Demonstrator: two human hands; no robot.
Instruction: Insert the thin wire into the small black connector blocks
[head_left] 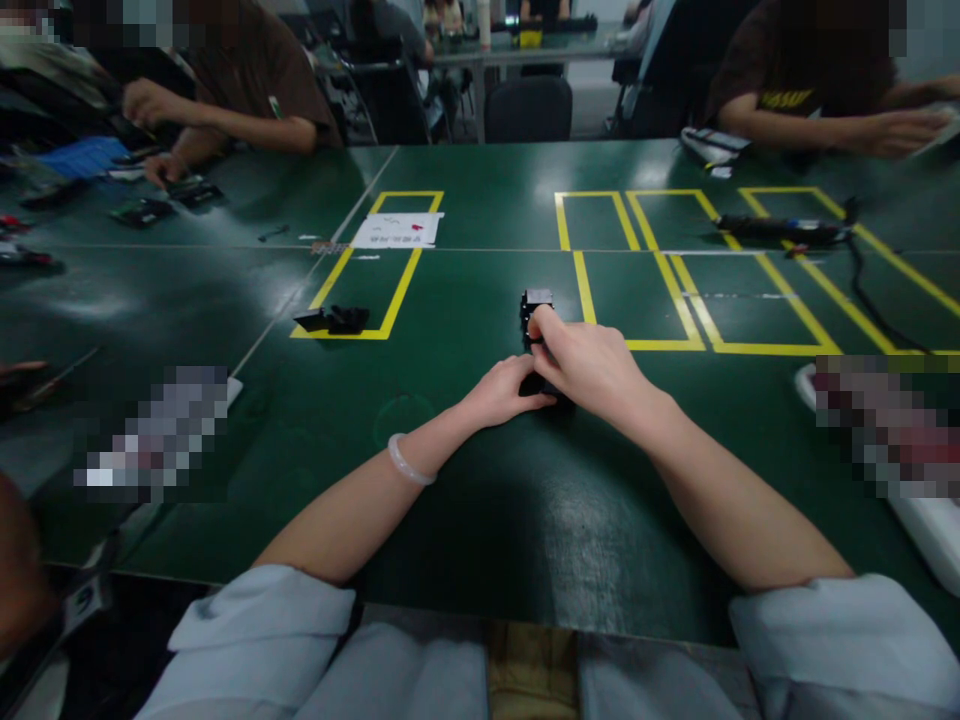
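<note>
A small black part with a light grey patch at its far end (538,297) lies on the green table in front of me. My left hand (504,392) grips its near end, thumb and fingers on either side. Over the middle of the part is my right hand (589,358), its fingers curled and pressed down against it. Whether the right fingers also pinch something small is hidden. Much of the part's near half is covered by my hands.
Yellow tape rectangles (701,347) mark the table. Black pieces (334,319) and a white paper sheet (397,230) lie left; a black tool with a cord (784,229) lies right. Blurred-out items flank me. Co-workers' hands (911,130) work across the table.
</note>
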